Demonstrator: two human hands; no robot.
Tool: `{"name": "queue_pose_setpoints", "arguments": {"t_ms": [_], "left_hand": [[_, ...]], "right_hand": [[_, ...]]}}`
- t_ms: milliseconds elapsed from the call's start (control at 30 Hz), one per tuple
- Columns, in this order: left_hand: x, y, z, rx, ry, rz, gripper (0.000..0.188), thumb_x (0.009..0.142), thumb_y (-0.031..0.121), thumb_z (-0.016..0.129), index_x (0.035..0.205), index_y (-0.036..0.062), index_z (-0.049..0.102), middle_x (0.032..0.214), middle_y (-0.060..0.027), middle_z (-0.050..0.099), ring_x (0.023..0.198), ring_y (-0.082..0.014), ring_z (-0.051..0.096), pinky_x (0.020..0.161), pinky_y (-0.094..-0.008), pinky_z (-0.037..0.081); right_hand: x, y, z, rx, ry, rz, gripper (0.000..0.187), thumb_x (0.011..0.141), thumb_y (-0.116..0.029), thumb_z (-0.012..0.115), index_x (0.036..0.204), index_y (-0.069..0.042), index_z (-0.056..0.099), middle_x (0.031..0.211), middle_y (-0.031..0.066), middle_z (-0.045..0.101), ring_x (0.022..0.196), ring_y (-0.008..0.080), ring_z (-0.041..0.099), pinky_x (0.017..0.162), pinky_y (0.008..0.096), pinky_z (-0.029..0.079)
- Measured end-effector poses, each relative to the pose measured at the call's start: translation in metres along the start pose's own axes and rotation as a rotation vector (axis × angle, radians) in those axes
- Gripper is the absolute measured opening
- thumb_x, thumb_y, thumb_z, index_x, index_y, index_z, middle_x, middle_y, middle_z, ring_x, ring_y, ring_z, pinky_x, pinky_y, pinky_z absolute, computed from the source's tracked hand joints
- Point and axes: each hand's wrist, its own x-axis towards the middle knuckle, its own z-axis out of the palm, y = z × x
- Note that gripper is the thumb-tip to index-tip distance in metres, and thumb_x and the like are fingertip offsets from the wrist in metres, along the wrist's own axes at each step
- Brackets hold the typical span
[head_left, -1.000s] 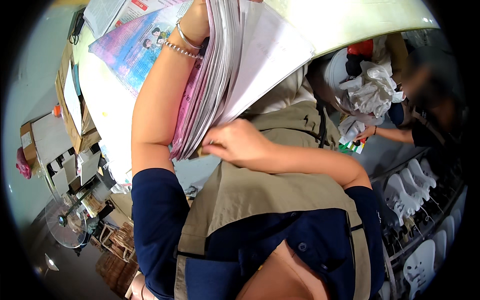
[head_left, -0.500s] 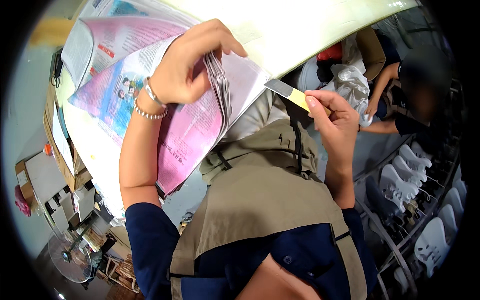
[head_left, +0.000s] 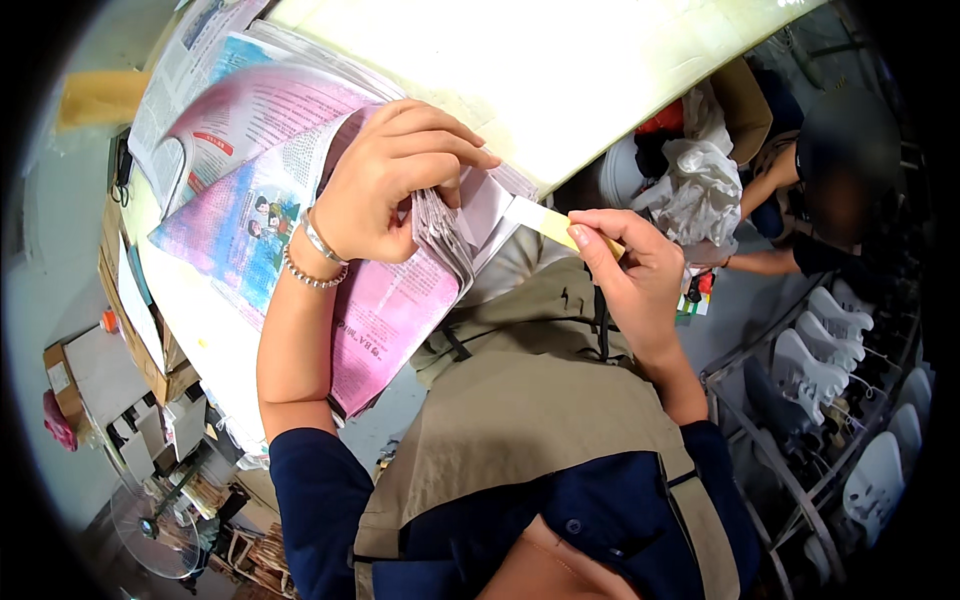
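Note:
My left hand point(head_left: 400, 180) is closed round the folded edge of a stack of newspaper sheets point(head_left: 395, 310), pink and blue printed, with one sheet curling up behind my wrist. In my right hand point(head_left: 640, 275) I pinch a flat cutter blade point(head_left: 545, 222) with a yellow grip, between thumb and fingers. Its pale, light-catching tip reaches toward the lower right edge of the newspaper, just right of my left hand. Whether the tip touches the paper I cannot tell. More newspapers point(head_left: 195, 100) lie beneath and behind at the far left.
The newspapers lie on a pale table point(head_left: 560, 80) whose edge runs toward the upper right. Beyond it are a white bucket point(head_left: 622, 175), a crumpled white bag point(head_left: 695, 185) and another person's arm point(head_left: 770, 190). White moulded parts point(head_left: 810, 365) fill a rack at right; a fan point(head_left: 155, 530) stands lower left.
Both hands have come closer together; my left hand moved down slightly with the newspaper, and my right hand moved left with the blade. The blade turned from dark to bright. The other person's arm shifted.

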Motion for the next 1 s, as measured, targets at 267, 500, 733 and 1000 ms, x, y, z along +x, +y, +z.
{"name": "queue_pose_setpoints", "arguments": {"t_ms": [267,500,733,1000], "left_hand": [[-0.0035,0.0050,-0.0039,0.047,-0.009,-0.022,0.053,0.071,0.063,0.054,0.066,0.0108,0.059,0.109,-0.0082,0.071,0.105,-0.0296,0.063,0.097,-0.0469,0.040],[-0.0023,0.0051,-0.0044,0.089,-0.026,-0.029,0.053,0.069,0.064,0.054,0.067,0.0105,0.058,0.110,-0.0089,0.071,0.106,-0.0292,0.063,0.098,-0.0469,0.041],[-0.0024,0.0047,-0.0039,0.072,-0.032,-0.031,0.057,0.068,0.066,0.054,0.066,0.0098,0.058,0.112,-0.0096,0.070,0.107,-0.0294,0.063,0.098,-0.0474,0.040],[-0.0022,0.0071,-0.0046,0.113,-0.029,-0.023,0.056,0.068,0.066,0.055,0.067,0.0100,0.059,0.109,-0.0091,0.071,0.106,-0.0289,0.064,0.099,-0.0478,0.040]], "right_hand": [[0.0010,0.0044,0.0008,-0.006,-0.008,-0.004,0.009,0.085,-0.003,0.070,0.094,0.001,0.070,0.081,0.0067,0.069,0.066,0.0090,0.059,0.059,0.0225,0.046],[0.0016,0.0035,0.0006,-0.016,-0.008,0.003,0.009,0.086,-0.003,0.069,0.094,0.001,0.070,0.081,0.0060,0.069,0.066,0.0080,0.058,0.058,0.0222,0.045],[0.0006,-0.0003,0.0004,0.009,-0.027,0.010,0.009,0.086,-0.004,0.069,0.094,0.001,0.070,0.080,0.0053,0.068,0.066,0.0074,0.058,0.058,0.0222,0.045],[0.0010,-0.0010,0.0017,-0.005,-0.026,0.023,0.009,0.086,-0.004,0.069,0.093,0.001,0.070,0.079,0.0059,0.068,0.065,0.0081,0.058,0.058,0.0227,0.045]]}}
